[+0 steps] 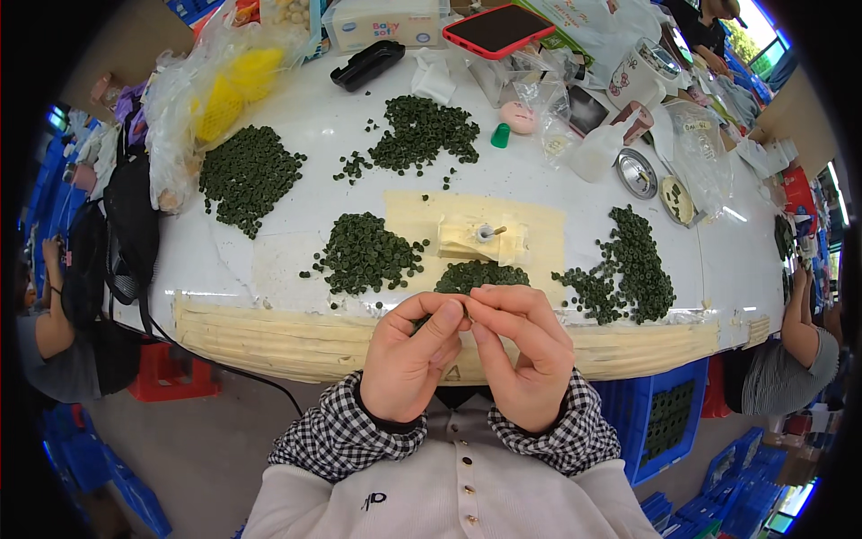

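Observation:
My left hand (409, 353) and my right hand (528, 355) meet fingertip to fingertip above the table's near edge. Both are closed in a pinch; whatever lies between the fingers is too small and covered to make out. Just beyond the fingertips is a pile of small dark green ring-like pieces (480, 275), partly hidden by my hands. Behind it a small fixture wrapped in cream tape (467, 237) stands with a short pin (492, 232) sticking up. More green pieces are heaped to the left (366, 254) and to the right (636, 265).
Farther back lie two more heaps of green pieces (247, 180). Along the far side are a red-cased phone (499, 30), a black case (368, 65), a green thimble-like cap (500, 136), a mug (639, 74) and plastic bags. Blue crates (633, 418) stand below; other people sit at both sides.

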A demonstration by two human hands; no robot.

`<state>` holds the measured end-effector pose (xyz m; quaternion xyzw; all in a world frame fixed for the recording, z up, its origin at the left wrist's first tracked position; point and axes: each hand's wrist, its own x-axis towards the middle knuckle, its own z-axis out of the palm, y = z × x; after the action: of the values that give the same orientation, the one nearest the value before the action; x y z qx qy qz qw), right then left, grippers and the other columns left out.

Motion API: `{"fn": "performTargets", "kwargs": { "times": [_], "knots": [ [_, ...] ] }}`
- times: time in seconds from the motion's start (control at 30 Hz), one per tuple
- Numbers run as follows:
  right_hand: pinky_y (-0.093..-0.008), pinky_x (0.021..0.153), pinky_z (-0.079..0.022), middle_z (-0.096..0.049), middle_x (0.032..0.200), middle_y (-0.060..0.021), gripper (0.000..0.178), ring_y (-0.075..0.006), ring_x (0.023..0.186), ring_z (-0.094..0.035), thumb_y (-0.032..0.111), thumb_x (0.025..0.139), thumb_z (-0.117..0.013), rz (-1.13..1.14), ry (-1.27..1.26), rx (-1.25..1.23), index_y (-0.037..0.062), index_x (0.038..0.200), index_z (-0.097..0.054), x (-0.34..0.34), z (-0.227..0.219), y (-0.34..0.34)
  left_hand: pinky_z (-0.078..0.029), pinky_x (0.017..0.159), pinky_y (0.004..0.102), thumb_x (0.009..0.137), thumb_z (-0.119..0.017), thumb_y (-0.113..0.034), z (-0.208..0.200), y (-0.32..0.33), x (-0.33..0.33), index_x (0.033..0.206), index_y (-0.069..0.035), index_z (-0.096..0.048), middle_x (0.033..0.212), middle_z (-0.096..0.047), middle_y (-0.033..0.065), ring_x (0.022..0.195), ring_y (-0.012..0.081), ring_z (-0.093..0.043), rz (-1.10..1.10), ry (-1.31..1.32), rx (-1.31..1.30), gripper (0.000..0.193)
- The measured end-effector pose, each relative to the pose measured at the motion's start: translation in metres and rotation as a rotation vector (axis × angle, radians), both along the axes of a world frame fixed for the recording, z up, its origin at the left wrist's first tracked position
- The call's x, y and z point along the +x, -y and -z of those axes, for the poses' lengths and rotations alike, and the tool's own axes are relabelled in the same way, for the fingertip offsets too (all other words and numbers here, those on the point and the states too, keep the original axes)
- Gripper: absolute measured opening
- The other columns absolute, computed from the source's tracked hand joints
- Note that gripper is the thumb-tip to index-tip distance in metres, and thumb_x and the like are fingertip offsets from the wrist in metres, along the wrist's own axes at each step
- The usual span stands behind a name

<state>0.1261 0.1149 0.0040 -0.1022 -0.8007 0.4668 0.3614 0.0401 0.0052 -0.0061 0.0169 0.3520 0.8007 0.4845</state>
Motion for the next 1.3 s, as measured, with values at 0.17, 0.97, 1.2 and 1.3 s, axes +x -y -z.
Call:
{"fn": "performTargets", "kwargs": {
  "times": [0.17,0.97,1.2,1.3],
  "knots": [
    [-0.0318,0.078,-0.048,-0.062,0.097,-0.0110,0.024,-0.0244,0.092,-0.058,-0.007,0.072,-0.067,-0.004,0.001,0.173,0.0013,0.095,-0.068,0.000,-0.004,-0.001,-0.030,0.051,0.0188,0.094,-0.053,-0.015,0.003,0.003,-0.005,0.097,-0.002,-0.059,0.078,-0.057,-0.0007,0.056,0.0038,-0.035,0.080,0.128,0.089,0.014],
    [-0.0288,0.064,-0.048,-0.062,0.083,-0.0069,0.022,-0.0214,0.076,-0.058,-0.002,0.063,-0.075,-0.105,-0.005,0.188,0.0034,0.083,-0.066,0.007,-0.009,-0.022,-0.048,0.071,0.0218,0.088,-0.059,-0.006,-0.007,0.011,-0.009,0.091,0.004,-0.064,0.084,-0.067,0.0082,0.077,0.0097,-0.061,0.153,-0.457,-0.148,0.012],
    [-0.0278,0.060,-0.049,-0.062,0.082,-0.0070,0.022,-0.0207,0.072,-0.059,-0.001,0.063,-0.076,-0.087,-0.057,0.239,0.0024,0.081,-0.065,0.006,-0.006,-0.020,-0.048,0.070,0.0215,0.087,-0.059,-0.006,-0.011,0.013,-0.009,0.089,0.004,-0.065,0.083,-0.068,0.0079,0.077,0.0087,-0.061,0.144,-0.525,-0.158,0.011],
    [-0.0278,0.057,-0.049,-0.061,0.080,-0.0067,0.021,-0.0209,0.070,-0.060,0.000,0.063,-0.076,-0.108,-0.085,0.304,0.0028,0.080,-0.065,0.004,-0.004,-0.021,-0.047,0.067,0.0202,0.087,-0.060,-0.006,-0.008,0.014,-0.011,0.089,0.004,-0.065,0.082,-0.067,0.0066,0.074,0.0066,-0.059,0.157,-0.508,-0.161,0.011]
  ]
}}
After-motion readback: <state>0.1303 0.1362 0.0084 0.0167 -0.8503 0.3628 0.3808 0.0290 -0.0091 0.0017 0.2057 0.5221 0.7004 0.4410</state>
